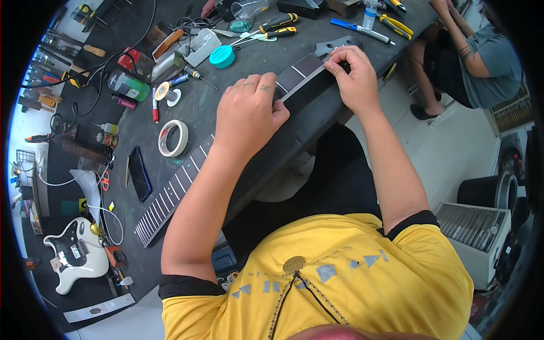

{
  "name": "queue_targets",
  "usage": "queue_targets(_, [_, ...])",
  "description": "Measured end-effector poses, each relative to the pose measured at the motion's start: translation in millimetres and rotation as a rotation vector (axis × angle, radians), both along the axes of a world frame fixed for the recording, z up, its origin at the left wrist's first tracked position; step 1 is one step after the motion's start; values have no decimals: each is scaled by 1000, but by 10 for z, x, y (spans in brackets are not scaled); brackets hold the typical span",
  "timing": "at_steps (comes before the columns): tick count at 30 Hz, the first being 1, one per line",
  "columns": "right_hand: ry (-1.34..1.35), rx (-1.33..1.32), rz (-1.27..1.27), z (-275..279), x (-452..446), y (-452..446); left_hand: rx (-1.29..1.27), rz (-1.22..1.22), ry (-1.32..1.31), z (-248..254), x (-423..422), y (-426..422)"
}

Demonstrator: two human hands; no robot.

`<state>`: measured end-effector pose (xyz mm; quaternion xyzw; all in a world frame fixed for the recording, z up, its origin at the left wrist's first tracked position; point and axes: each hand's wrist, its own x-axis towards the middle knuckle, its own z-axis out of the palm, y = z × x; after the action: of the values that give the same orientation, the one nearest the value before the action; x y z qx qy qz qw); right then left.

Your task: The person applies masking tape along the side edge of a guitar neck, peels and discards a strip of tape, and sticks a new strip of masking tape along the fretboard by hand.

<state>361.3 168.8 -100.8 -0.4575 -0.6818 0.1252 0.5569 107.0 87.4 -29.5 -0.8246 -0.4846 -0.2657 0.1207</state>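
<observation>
A guitar neck (177, 190) with a dark fretboard and bright frets lies diagonally on the dark workbench, its headstock (338, 43) at the far end. My left hand (247, 113) rests over the middle of the neck, fingers curled down on it, covering several frets. At the nut end, my right hand (354, 79) pinches the edge with thumb and forefinger, the other fingers curled. A pale strip (303, 84) runs along the near edge between my hands. Whether something small sits in the right pinch is hidden.
Masking tape (173, 138), a phone (139, 174), a turquoise round tin (221, 56) and screwdrivers (277, 22) lie left of and beyond the neck. A white guitar body (93, 266) is at lower left. Another person (481, 62) sits at right.
</observation>
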Motion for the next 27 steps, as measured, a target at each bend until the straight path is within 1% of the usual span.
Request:
queue_targets(12, [23, 6, 6, 11, -6, -17, 6, 1, 33, 13, 216, 167])
queue_targets(15, [9, 16, 0, 9, 2, -8, -34, 21, 42, 23, 279, 205])
queue_targets(18, [5, 9, -5, 10, -3, -23, 8, -6, 42, -15, 319, 273])
queue_targets(21, [6, 3, -5, 21, 2, -31, -31, 7, 45, 3, 386, 322])
queue_targets(24, [8, 8, -10, 20, 4, -30, 35, -36, -12, -13, 429, 381])
queue_targets(27, [3, 13, -12, 13, 15, -27, -2, -29, -42, 5, 465, 394])
